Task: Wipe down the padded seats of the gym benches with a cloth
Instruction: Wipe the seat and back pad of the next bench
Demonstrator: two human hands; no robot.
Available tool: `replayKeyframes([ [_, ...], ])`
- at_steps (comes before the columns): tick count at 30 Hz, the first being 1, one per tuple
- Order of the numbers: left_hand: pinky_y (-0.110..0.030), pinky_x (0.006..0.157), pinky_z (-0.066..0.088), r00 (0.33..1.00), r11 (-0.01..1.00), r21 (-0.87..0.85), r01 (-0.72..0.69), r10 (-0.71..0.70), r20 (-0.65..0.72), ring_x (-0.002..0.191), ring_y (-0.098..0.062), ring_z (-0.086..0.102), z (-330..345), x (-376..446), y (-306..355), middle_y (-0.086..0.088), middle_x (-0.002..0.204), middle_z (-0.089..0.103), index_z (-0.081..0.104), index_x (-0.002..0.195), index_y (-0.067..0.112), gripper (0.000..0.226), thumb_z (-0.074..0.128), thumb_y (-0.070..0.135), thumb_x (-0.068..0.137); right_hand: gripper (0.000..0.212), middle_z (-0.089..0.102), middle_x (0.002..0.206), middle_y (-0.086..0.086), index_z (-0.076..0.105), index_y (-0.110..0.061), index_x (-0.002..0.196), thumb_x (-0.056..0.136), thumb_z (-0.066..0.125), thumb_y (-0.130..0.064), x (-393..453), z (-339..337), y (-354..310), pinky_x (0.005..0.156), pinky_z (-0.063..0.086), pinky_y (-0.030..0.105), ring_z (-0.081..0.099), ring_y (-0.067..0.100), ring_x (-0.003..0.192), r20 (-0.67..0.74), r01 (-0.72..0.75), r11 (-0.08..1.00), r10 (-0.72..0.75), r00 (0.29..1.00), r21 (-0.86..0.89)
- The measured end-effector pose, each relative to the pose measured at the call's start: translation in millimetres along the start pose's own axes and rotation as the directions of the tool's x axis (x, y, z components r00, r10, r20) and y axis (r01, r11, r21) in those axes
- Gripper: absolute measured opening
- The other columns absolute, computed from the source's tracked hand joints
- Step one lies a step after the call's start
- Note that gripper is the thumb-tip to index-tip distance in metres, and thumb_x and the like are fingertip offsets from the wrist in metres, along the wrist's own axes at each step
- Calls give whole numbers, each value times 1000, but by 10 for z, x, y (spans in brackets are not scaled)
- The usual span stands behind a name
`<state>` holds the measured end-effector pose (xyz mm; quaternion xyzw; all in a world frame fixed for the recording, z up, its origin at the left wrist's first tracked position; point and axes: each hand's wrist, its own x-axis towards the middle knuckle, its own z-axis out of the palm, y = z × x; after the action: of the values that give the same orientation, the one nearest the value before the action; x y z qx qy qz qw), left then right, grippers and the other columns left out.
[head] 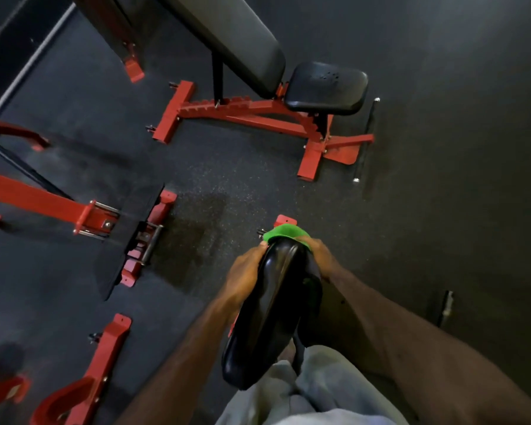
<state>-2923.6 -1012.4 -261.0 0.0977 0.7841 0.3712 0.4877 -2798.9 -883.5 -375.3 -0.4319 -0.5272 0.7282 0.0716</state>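
dark gym floor below — both hands, left hand (246,265) and right hand (321,256), curl around the pad (273,308), right fingers pressing the green cloth (284,233) over its far end to wipe.

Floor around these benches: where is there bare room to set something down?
Bare floor spreads right of the adjustable bench, and a patch lies between its red frame and the black pad both hands hold. The left side is crowded with red machine feet.

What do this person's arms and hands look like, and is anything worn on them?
Both forearms are bare: no sleeves, gloves, watch or rings show on the left hand or right hand. The only clothing in view is light grey trousers at the bottom edge.
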Motion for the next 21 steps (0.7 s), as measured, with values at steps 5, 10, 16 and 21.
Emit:
replayKeyframes([
  [5, -31, 103, 48, 1000, 1000, 9, 1, -1, -23, 111, -9, 67, 34, 46, -10, 4, 115, 76, 75, 120, 20, 41, 55, 50, 101, 50, 75, 122, 7, 79, -19, 115, 85, 66, -57, -13, 73, 143, 113, 46, 44, 68, 22, 119, -52, 65, 995, -61, 997, 78],
  [10, -20, 86, 48, 998, 998, 40, -41, 43, -50, 102, -9, 68, 27, 12, 10, 1, 106, 77, 77, 109, 18, 36, 48, 40, 107, 54, 64, 136, 14, 64, -10, 135, 102, 54, -51, -46, -10, -5, 99, 43, 28, 59, 20, 120, -35, -144, 989, 142, 989, -30],
  [16, -12, 80, 45, 989, 978, 166, -127, 138, -55, 93, -2, 63, 58, -67, -44, 11, 92, 72, 73, 92, 26, 35, 48, 46, 106, 61, 70, 130, 9, 70, -8, 129, 95, 56, -57, -150, 66, 133, 108, 43, 40, 59, 27, 131, -177, -26, 995, 42, 983, 93],
  [21, -39, 95, 50, 983, 979, 107, -176, 180, -33, 98, -15, 68, 52, -77, -54, -2, 95, 75, 74, 96, 19, 36, 51, 45, 105, 66, 70, 122, -9, 73, -20, 125, 86, 61, -73, -143, 74, 24, 107, 44, 32, 61, 11, 119, -101, -106, 990, 116, 988, 96],
])
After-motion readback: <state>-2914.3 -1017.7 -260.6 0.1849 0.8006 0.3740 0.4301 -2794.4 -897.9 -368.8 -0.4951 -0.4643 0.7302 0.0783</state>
